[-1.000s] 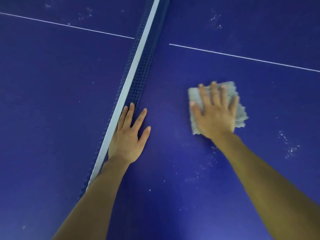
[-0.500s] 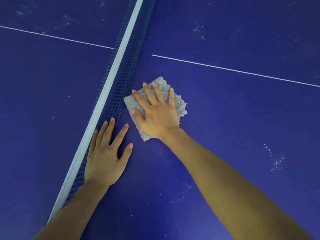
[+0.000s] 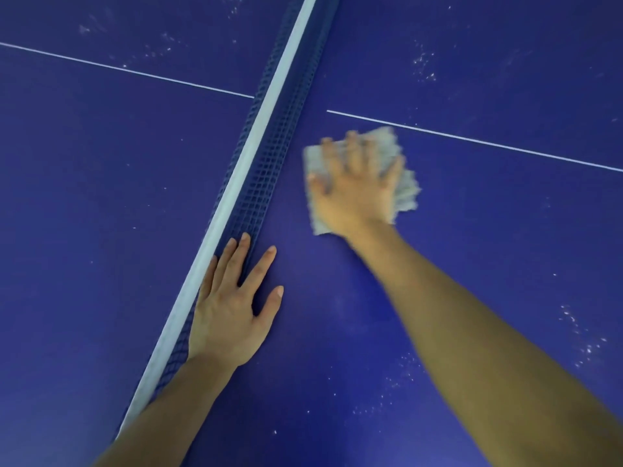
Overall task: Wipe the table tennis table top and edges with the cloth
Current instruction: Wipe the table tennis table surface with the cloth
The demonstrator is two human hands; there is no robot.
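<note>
**A:** Since half a second ago the cloth has swung right, off the net, and now sits just under the white line. Flat on it is the right hand, fingers spread, pressing

**B:** yeah, flat palm wipes wider I guess. Well apart, the left hand is empty, fingers straight, planted on the table against the net, probably bracing. Count: two hands, one cloth, one net, several dust patches left

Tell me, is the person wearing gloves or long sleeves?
Neither. The left grip and right grip are bare, with no gloves or rings to see. The left forearm and right forearm are bare too: no sleeves, watch or bands in view. The right grip looks blurry.
</note>
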